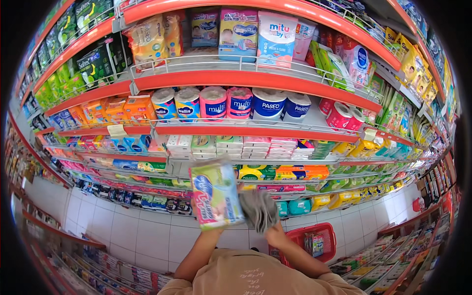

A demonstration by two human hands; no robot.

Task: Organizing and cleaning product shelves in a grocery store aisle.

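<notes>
My left hand (213, 233) is mostly hidden behind a green, pink and blue plastic pack (215, 195), slightly blurred, which it holds up in front of the lower shelves. The pack looks like baby wipes. In my right hand (274, 233) is a bunched grey cloth (259, 210), just right of the pack. Ahead, on one shelf (228, 79), stand baby wipes packs, among them a white and blue Mitu pack (277, 38) and an orange pack (147, 42). Toilet rolls, including a Paseo roll (268, 105), line the shelf below.
A red plastic basket (329, 236) with several packs in it sits on the white tiled floor (153, 228) at my right. Wire rails edge the red-fronted shelves. Tissue packs (254, 147) fill a lower shelf. More stocked shelves (121, 267) stand behind me on both sides.
</notes>
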